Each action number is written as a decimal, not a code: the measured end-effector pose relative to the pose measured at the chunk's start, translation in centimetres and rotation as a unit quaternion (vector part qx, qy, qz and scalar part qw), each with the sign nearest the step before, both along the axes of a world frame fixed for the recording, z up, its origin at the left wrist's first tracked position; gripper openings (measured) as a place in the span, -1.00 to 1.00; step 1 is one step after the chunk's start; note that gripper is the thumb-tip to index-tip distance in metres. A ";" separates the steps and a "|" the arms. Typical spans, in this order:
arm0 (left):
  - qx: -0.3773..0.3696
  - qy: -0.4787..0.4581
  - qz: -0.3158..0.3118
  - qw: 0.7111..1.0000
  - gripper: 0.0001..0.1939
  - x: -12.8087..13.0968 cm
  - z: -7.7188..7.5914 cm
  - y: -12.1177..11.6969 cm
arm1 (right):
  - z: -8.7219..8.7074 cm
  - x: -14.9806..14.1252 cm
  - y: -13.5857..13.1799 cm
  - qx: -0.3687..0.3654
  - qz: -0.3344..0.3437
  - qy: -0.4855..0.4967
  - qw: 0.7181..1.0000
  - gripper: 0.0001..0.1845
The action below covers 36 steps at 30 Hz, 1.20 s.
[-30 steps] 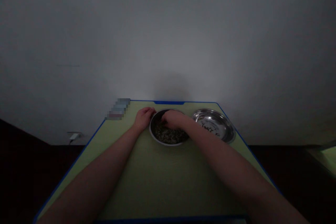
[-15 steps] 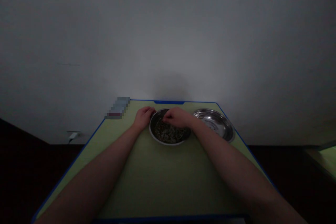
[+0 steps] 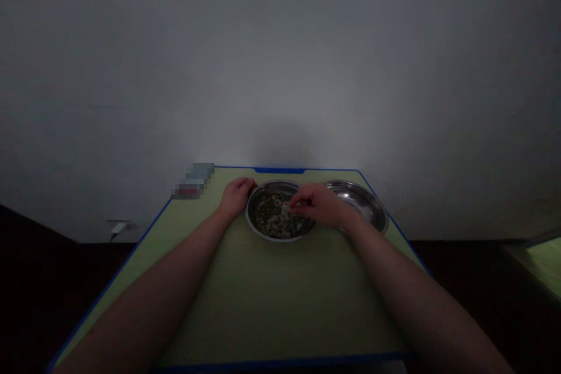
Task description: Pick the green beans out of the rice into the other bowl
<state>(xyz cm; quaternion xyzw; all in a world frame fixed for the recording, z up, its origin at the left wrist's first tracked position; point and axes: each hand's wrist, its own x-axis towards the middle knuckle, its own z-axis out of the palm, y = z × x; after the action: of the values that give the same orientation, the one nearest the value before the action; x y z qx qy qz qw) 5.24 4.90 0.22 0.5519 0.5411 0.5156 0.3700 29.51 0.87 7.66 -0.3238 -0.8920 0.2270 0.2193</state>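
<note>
A round metal bowl (image 3: pixel 280 240) stands near the far side of the table, with a mix of small dark, green and whitish grains (image 3: pixel 274 219) in it. My left hand (image 3: pixel 237 194) is closed on the bowl's left rim, its fingertips partly hidden at the edge. Over the right part of the same bowl is my right hand (image 3: pixel 316 204), thumb and fingers drawn together in a pinch just above the grains. Whatever lies between those fingertips is too small and dim to make out. A second shiny metal bowl (image 3: pixel 366 201) sits to the right, partly behind my right wrist.
The light green table (image 3: pixel 272 304) has a blue edge and stands against a grey wall (image 3: pixel 280 70). A blurred-out flat object (image 3: pixel 195 181) lies at the far left corner. On the wall at lower left is a white plug (image 3: pixel 118 228) with a cable.
My right hand has moved right and slightly nearer, from the bowl's middle to its right side, uncovering more grains. The left hand stays at the rim. The whole view has shifted slightly.
</note>
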 end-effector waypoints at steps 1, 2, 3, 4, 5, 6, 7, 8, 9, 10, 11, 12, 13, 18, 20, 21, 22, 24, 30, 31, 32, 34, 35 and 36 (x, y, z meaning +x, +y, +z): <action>-0.001 -0.002 0.001 1.000 -0.70 0.0 0.1 -0.1 | 0.2 0.2 -0.3 -0.005 -0.004 0.005 1.000 -0.88; -0.002 -0.004 0.001 1.000 -0.70 0.0 0.2 -0.1 | 0.3 0.5 -0.6 -0.008 -0.008 0.009 1.000 -0.89; -0.002 -0.005 0.000 1.000 -0.70 0.0 0.3 -0.2 | 0.5 0.7 -0.9 -0.010 -0.011 0.012 1.000 -0.89; -0.003 -0.007 0.000 1.000 -0.70 0.0 0.4 -0.2 | 0.6 0.9 -1.1 -0.011 -0.013 0.016 1.000 -0.88; -0.004 -0.008 -0.001 1.000 -0.70 0.0 0.4 -0.3 | 0.6 1.2 -1.3 -0.010 -0.014 0.020 1.000 -0.88; -0.006 -0.007 0.000 1.000 -0.70 0.0 0.4 -0.3 | 0.6 1.5 -1.5 -0.008 -0.016 0.023 1.000 -0.87; -0.008 -0.005 0.001 1.000 -0.70 0.0 0.5 -0.3 | 0.6 1.9 -1.6 -0.007 -0.023 0.027 0.999 -0.86; -0.009 -0.002 0.002 1.000 -0.70 0.0 0.5 -0.3 | 0.6 2.5 -1.7 -0.005 -0.035 0.031 0.999 -0.86; -0.009 0.002 0.004 1.000 -0.71 0.0 0.5 -0.4 | 0.5 3.1 -1.7 -0.004 -0.051 0.035 0.998 -0.85; -0.008 0.005 0.005 1.000 -0.71 0.0 0.5 -0.4 | 0.4 3.9 -1.6 -0.004 -0.066 0.038 0.997 -0.84; -0.006 0.004 0.005 1.000 -0.71 0.0 0.6 -0.4 | 0.3 4.8 -1.4 -0.003 -0.081 0.044 0.996 -0.82; -0.005 0.001 0.005 1.000 -0.70 0.0 0.5 -0.4 | 0.2 5.8 -1.2 -0.001 -0.099 0.054 0.994 -0.81; -0.006 -0.004 0.003 1.000 -0.70 0.0 0.5 -0.4 | 0.1 6.8 -0.9 0.000 -0.118 0.065 0.991 -0.79; -0.012 -0.016 -0.004 1.000 -0.69 -0.2 0.2 -0.2 | -0.7 10.9 0.9 -0.027 -0.224 0.110 0.968 -0.71; -0.002 -0.004 -0.007 1.000 -0.68 -0.3 0.1 -0.1 | -1.1 11.6 1.3 -0.044 -0.230 0.109 0.966 -0.70; 0.001 0.002 -0.008 1.000 -0.68 -0.4 0.1 -0.1 | -1.2 11.8 1.4 -0.051 -0.228 0.106 0.966 -0.70; 0.004 0.007 -0.009 1.000 -0.68 -0.4 0.1 -0.1 | -1.4 11.9 1.5 -0.057 -0.225 0.104 0.967 -0.70; 0.004 0.012 -0.008 1.000 -0.68 -0.5 0.1 -0.1 | -1.6 12.0 1.5 -0.066 -0.216 0.105 0.969 -0.70; -0.005 -0.002 -0.002 1.000 -0.70 -0.3 0.1 -0.1 | -1.9 12.2 1.8 -0.071 -0.219 0.101 0.968 -0.69; -0.008 -0.009 -0.002 1.000 -0.70 -0.3 0.1 -0.1 | -1.9 12.3 1.8 -0.068 -0.221 0.099 0.968 -0.69; -0.010 -0.015 -0.005 1.000 -0.70 -0.3 0.1 -0.1 | -1.9 12.4 1.8 -0.064 -0.221 0.097 0.968 -0.69; -0.010 -0.016 -0.007 1.000 -0.70 -0.3 0.1 -0.1 | -1.8 12.5 1.8 -0.055 -0.222 0.097 0.969 -0.69; -0.011 -0.014 -0.006 1.000 -0.70 -0.3 0.2 -0.2 | -1.7 12.5 1.7 -0.051 -0.223 0.100 0.968 -0.69; -0.012 -0.010 -0.004 1.000 -0.70 -0.3 0.3 -0.2 | -1.7 12.6 1.7 -0.050 -0.223 0.102 0.968 -0.69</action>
<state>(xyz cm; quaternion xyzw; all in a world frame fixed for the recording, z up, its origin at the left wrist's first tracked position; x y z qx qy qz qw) 4.95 4.69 0.47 0.5441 0.5411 0.5133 0.3843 42.09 2.56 5.97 -0.4999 -0.7577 0.2487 0.3378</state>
